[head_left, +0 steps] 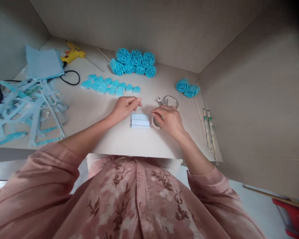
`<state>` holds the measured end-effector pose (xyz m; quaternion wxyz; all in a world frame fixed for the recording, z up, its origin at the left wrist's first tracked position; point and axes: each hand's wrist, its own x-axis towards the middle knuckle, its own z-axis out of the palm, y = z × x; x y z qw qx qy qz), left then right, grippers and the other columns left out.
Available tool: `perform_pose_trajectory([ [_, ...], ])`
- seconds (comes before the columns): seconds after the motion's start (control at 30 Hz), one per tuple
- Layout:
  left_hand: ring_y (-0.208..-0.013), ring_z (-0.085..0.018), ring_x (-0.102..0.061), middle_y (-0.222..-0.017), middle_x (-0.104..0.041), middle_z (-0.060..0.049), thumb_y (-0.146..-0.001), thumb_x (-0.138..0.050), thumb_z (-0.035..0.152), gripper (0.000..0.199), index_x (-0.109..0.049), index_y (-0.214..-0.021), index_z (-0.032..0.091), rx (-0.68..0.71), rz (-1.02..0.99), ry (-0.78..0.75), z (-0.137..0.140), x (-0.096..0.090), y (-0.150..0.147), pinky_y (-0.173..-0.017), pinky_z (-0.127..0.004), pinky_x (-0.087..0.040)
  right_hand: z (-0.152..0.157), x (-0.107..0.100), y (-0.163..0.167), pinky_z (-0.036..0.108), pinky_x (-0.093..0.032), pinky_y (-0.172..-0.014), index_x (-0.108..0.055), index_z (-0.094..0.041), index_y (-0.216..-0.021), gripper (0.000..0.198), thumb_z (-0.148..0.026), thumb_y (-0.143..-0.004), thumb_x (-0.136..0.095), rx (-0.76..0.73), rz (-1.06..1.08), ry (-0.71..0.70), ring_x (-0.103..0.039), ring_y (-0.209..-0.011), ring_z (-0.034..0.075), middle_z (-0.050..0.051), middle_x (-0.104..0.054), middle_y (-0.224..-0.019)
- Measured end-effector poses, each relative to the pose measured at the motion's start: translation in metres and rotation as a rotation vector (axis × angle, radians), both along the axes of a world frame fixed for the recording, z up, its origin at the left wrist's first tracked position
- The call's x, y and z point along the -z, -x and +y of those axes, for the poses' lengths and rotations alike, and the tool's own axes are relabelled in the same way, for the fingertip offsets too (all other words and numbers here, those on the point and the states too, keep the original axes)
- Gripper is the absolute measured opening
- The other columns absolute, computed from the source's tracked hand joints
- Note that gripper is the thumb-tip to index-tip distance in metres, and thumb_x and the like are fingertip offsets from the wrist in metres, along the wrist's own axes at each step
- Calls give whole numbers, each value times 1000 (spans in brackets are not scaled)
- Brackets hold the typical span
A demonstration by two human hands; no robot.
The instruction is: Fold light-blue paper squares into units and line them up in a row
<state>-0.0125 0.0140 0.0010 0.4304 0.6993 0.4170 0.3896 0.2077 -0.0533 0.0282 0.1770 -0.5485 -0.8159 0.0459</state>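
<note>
Your left hand is hanging near the centre of the frame, fingers loosely curled and thumb lying close to the index finger (whether anything is sitting in that pinch, I cannot tell). Your right hand is arching palm-down just right of centre, over a cream tape roll; its fingertips are bending together, but I cannot tell if they are gripping anything. Between and slightly below both hands, the folded pale-blue piece is lying flat. You seem to be working at the folding stage; handling that piece would be calling for loosened left fingers and a lower wrist. Both forearms are slanting inward from the lower corners. Beyond, folded blue petals are lining the upper middle, below bunched blue roses.
</note>
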Motion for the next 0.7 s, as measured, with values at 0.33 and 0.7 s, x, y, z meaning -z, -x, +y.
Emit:
perform_pose_trajectory([
  [0.33, -56, -11, -51, -60, -62, -1, -93, -47, 49, 47, -71, -71, 16, -29, 48, -34, 4, 5, -1, -57, -24, -37, 33, 0, 28, 35, -39, -82, -71, -20, -95, 14, -32, -88, -75, -147, -137, 263, -66, -91, 25, 7, -75, -95],
  [0.7, -61, -12, -60, -65, -68, -4, -94, -47, 48, 46, -69, -70, 14, 137, 25, 1, 1, 10, -2, -62, -23, -44, 24, 12, 28, 33, -41, -83, -69, -22, -86, 8, -28, -87, -74, -91, 159, 297, -64, -73, 18, 0, -73, -78],
])
